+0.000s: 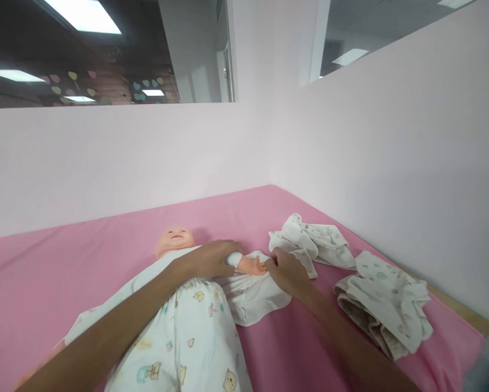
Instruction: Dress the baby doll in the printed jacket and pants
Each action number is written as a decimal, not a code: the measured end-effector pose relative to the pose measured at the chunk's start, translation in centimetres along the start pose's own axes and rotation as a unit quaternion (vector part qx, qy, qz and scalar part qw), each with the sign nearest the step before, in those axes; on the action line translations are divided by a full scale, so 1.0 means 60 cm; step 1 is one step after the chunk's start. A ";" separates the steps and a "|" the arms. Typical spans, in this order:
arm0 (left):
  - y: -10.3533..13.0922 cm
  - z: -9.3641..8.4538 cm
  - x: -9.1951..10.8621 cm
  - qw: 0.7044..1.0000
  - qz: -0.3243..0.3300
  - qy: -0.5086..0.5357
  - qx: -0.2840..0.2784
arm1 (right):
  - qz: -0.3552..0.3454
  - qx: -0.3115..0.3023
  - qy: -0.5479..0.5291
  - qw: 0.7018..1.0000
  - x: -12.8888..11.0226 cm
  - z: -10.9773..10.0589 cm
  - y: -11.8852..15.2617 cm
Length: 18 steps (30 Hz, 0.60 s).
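Observation:
A baby doll (pixel 177 238) lies on its back, its head toward the wall, in a white top and white printed pants (pixel 191 337). My left hand (pixel 215 258) is closed around the doll's sleeved forearm near the white cuff (pixel 234 258). Out of that cuff comes the doll's bare hand (pixel 252 265). My right hand (pixel 287 269) is closed in a pinch at the doll's fingertips; whether cloth is also between its fingers is hidden. Under the doll's arm, white cloth (pixel 250 305) is spread to the right. My left forearm covers part of the doll's body.
The doll lies on a pink padded surface (pixel 117 242). Right of my right hand are a crumpled white printed garment (pixel 317 242) and a folded white printed cloth (pixel 387 299). White walls (pixel 146 158) with windows above close off the back and right side.

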<state>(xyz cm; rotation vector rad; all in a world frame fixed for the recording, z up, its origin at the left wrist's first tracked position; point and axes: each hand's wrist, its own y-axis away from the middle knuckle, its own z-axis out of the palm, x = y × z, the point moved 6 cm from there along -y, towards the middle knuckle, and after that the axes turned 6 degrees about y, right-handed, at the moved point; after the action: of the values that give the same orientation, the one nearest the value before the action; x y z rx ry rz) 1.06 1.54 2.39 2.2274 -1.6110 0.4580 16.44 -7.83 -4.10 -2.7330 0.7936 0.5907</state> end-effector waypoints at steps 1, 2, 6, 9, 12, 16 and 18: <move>0.000 0.001 -0.001 1.000 0.002 0.005 -0.002 | -0.001 -0.003 -0.011 1.000 0.004 0.001 -0.002; -0.001 0.003 -0.003 1.000 0.004 0.008 -0.001 | -0.003 -0.005 -0.022 1.000 0.007 0.002 -0.005; -0.011 0.005 -0.012 0.999 -0.005 -0.008 0.039 | 0.003 0.014 -0.054 0.998 0.017 -0.004 -0.007; -0.019 0.005 -0.019 0.997 -0.025 -0.036 0.066 | 0.010 0.049 -0.062 0.997 0.016 -0.011 -0.002; -0.003 -0.008 -0.021 0.992 -0.034 -0.070 0.099 | 0.010 0.085 -0.053 0.995 0.013 -0.017 0.005; 0.098 -0.053 -0.020 0.970 -0.061 -0.083 0.219 | 0.014 0.109 -0.037 0.993 0.016 -0.020 0.011; 0.177 -0.066 -0.039 0.957 -0.123 -0.027 0.262 | 0.005 0.121 -0.024 0.992 0.011 -0.023 0.014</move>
<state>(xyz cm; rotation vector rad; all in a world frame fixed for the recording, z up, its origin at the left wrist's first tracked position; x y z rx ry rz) -9.95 2.22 5.80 2.8014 -1.3175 0.8361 16.89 -9.27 -3.26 -2.4864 0.8111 0.5218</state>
